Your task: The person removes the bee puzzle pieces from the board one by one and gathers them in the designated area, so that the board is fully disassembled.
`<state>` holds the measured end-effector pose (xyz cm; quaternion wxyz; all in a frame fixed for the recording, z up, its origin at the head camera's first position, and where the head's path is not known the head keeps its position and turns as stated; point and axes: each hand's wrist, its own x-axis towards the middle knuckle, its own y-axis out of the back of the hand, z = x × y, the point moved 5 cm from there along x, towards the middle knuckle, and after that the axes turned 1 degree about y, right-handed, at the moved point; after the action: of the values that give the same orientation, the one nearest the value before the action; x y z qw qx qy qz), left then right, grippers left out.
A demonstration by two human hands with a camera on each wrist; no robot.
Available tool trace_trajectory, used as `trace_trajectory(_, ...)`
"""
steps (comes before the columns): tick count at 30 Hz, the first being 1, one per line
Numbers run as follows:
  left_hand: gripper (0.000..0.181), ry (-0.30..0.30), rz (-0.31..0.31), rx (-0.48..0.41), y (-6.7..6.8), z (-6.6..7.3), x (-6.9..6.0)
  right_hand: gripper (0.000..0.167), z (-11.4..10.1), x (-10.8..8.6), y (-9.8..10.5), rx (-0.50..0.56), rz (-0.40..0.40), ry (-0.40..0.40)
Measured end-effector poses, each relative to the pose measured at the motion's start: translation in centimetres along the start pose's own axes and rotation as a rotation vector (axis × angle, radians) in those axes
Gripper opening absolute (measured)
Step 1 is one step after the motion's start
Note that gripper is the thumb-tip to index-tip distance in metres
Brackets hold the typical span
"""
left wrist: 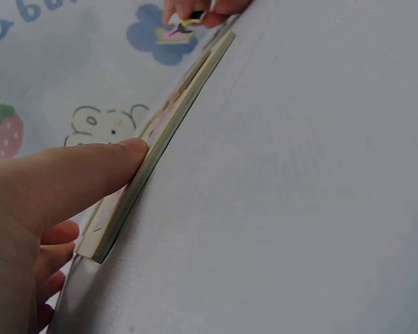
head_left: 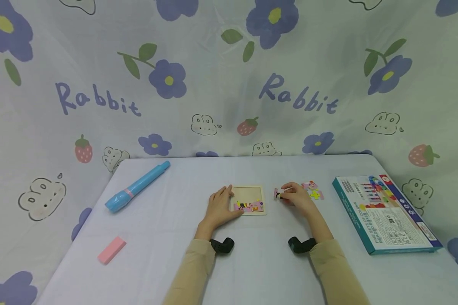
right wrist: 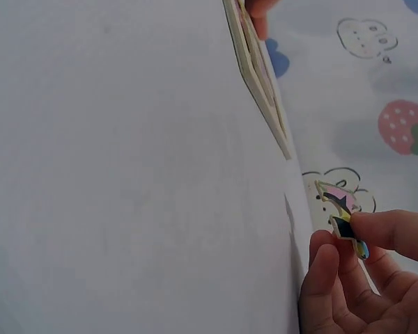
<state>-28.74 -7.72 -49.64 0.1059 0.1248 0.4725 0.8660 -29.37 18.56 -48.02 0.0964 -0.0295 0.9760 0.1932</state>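
Note:
A square wooden puzzle tray [head_left: 248, 190] lies mid-table with joined pink puzzle pieces [head_left: 249, 206] along its near side. My left hand [head_left: 218, 208] rests at the tray's left side; its straight thumb [left wrist: 90, 167] presses the near edge. To the right of the tray, my right hand [head_left: 297, 197] pinches a puzzle piece [right wrist: 340, 212] between thumb and fingertips. This piece is pink, black and yellow, and is raised and tilted in the right wrist view. Beyond the right hand lie more colourful puzzle pieces [head_left: 314, 189], partly hidden by it.
A flat teal-edged box [head_left: 389, 216] lies at the right of the white table [head_left: 267, 271]. At the left are a light blue tube-shaped object [head_left: 137, 186] and a pink block [head_left: 112, 250]. A patterned cloth [head_left: 221, 84] hangs behind the table.

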Motion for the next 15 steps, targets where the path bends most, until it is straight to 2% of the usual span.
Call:
trace_trajectory(8,0.091,-0.005,-0.003,0.006,0.0,0.1,0.0,0.032,1.2,-0.5,2.4,0.018,0.032,0.009)
trace_trajectory(15,0.091,-0.009,-0.003,0.017,0.1,0.2,0.0,0.031,1.8,-1.1,3.9,-0.084,0.076,-0.002)
